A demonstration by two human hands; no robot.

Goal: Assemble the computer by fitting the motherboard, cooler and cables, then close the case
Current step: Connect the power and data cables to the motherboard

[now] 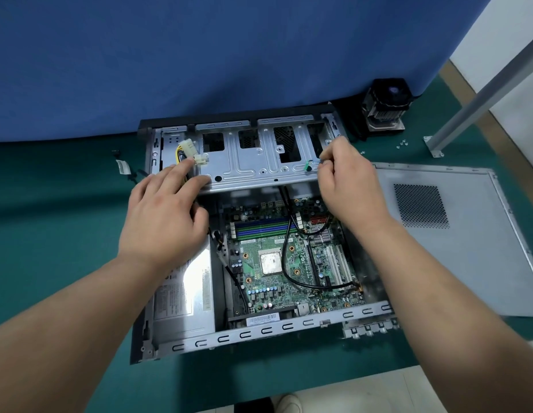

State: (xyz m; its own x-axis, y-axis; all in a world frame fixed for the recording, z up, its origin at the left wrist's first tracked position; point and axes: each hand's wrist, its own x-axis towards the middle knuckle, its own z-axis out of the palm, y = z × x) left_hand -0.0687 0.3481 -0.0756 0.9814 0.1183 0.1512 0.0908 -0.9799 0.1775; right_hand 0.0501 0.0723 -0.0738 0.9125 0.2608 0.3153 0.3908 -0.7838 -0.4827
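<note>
The fingers of the left hand [162, 213] lie fairly straight and relaxed, gripping nothing, their tips pressed on the edge of the stamped steel drive cage [247, 162] beside a bundle of yellow and black wires ending in white plastic plugs [191, 152]. The fingers of the right hand [347, 186] are curled, pinching a thin blue cable [314, 163] near a small green clip on the cage's right end. Below both sets of fingers, inside the open grey sheet-metal case [259, 330], the green motherboard [292, 263] lies flat, its bare square silver processor at the middle, black round cables looping across it. Under the left wrist sits the boxy metal power supply [184, 302]. Right of the right fingers the flat perforated side panel [455, 239] rests on the green bench [65, 234]; beyond it stands the finned black cooler [385, 107].
</note>
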